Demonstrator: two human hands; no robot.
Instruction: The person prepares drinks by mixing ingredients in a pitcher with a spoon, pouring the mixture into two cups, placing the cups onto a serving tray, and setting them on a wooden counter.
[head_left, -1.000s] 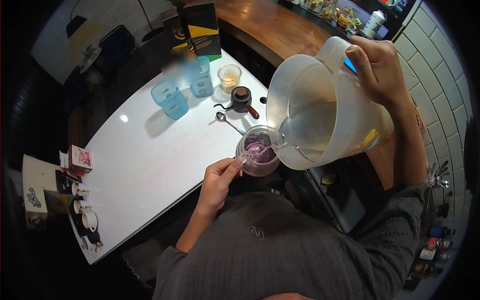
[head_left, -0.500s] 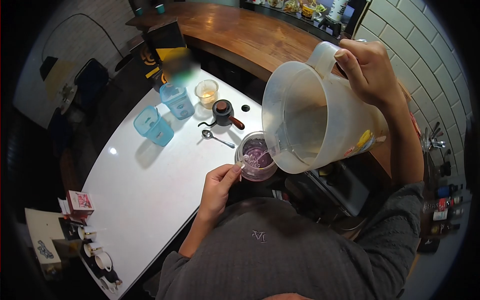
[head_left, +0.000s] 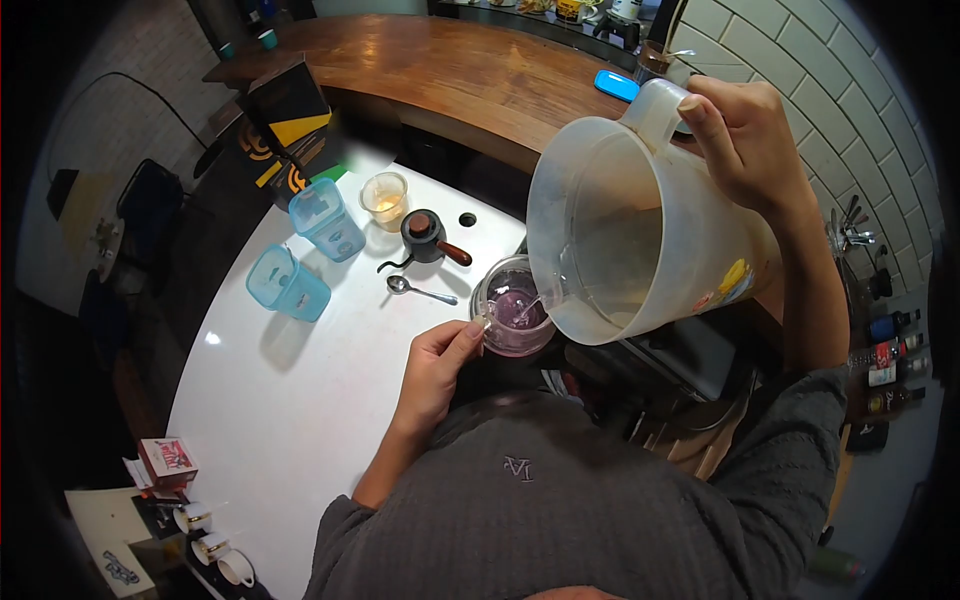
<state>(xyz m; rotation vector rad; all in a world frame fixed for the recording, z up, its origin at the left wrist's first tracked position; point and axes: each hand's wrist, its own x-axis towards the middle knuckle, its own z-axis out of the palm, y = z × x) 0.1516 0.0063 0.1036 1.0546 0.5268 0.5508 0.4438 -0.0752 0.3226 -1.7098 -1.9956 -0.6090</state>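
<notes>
My right hand is wrapped around the handle of a large translucent plastic pitcher, tilted with its spout down to the left. A thin stream of clear liquid runs from the spout into a round glass pot holding purple liquid. At the pot's left side, my left hand pinches its small glass handle between thumb and fingers. Just left of the pot lie a metal spoon and a small black gooseneck kettle with a wooden handle.
On the white table are two blue translucent containers and a clear cup with yellowish contents. A red-and-white box and several white mugs stand lower left. A blue phone lies on the curved wooden counter.
The view has shifted, so the table items appear further left and the phone shows. Both hands keep their grips. Liquid still pours, and the purple surface looks less churned.
</notes>
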